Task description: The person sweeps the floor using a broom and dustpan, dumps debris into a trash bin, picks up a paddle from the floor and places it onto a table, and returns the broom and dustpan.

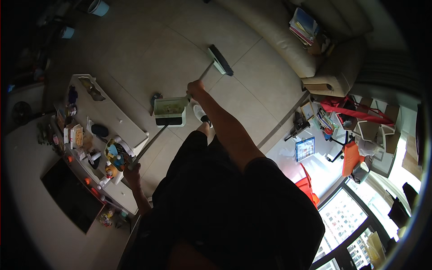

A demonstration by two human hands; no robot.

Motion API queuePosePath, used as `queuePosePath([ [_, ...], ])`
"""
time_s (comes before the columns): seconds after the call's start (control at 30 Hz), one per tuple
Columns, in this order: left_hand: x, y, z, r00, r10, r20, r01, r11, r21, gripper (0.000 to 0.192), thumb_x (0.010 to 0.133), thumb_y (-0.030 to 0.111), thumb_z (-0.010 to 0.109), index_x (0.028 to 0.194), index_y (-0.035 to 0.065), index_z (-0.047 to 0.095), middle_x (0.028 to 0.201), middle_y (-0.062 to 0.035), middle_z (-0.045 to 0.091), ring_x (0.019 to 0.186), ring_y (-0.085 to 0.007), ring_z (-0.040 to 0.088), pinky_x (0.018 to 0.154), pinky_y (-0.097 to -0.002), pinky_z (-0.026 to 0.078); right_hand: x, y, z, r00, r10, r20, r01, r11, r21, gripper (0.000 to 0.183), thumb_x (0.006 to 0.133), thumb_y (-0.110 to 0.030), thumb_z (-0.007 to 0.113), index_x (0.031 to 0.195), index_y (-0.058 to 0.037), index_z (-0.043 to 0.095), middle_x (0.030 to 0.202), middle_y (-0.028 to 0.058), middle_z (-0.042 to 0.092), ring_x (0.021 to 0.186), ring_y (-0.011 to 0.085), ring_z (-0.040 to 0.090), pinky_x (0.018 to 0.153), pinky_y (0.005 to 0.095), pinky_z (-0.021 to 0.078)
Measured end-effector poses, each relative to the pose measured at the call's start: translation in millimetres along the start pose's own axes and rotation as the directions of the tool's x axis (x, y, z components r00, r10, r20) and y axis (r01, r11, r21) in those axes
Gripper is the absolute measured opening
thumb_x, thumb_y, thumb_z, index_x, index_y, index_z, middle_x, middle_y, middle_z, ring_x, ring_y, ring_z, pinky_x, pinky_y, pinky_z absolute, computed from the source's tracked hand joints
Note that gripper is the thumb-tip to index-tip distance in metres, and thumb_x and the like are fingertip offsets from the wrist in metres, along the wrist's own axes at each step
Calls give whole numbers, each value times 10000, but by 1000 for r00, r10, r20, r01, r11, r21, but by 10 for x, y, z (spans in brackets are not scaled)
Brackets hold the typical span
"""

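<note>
My right hand (196, 89) grips the handle of a broom low down. The broom's head (220, 60), with dark bristles on a pale block, is at or just above the floor tiles, ahead and to the right. In my left hand (132, 172) is the upper end of the long dark handle of a dustpan. The pale dustpan (184, 119) has a comb-like row of teeth and some debris inside. It is close to my white shoe (199, 113), near the floor; I cannot tell whether it touches. A small dark round object (156, 97) shows behind its far left corner.
Left of me a white TV cabinet (125, 126) carries bottles, boxes and a bowl of small items. A television (72, 194) is beyond it. A beige sofa (270, 30) with stacked books (303, 27) lines the far right. Red chairs (306, 185) are near the bright windows.
</note>
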State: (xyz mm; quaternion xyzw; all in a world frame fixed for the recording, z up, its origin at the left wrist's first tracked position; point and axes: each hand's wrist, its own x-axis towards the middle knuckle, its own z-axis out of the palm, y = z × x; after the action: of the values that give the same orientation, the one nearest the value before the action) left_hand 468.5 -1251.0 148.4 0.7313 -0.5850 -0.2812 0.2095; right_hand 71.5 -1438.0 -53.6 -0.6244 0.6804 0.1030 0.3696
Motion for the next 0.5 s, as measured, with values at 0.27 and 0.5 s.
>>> queuePosePath([
  [0.27,330,-50,-139,976,-202,-75,206,977,47,296,686,171,707,921,2,646,773,-116,677,694,-240,639,682,-380,504,739,-95,22,916,-234,-327,321,914,247,173,856,-113,513,960,-25,620,640,93,586,524,229,592,431,340,466],
  [0.5,661,-92,56,957,-206,-204,212,977,9,378,665,149,698,1015,7,673,760,-110,679,672,-214,634,670,-356,502,-1073,1168,92,977,90,-191,6,892,451,404,911,-178,483,1312,-144,453,672,167,601,546,310,614,477,446,480],
])
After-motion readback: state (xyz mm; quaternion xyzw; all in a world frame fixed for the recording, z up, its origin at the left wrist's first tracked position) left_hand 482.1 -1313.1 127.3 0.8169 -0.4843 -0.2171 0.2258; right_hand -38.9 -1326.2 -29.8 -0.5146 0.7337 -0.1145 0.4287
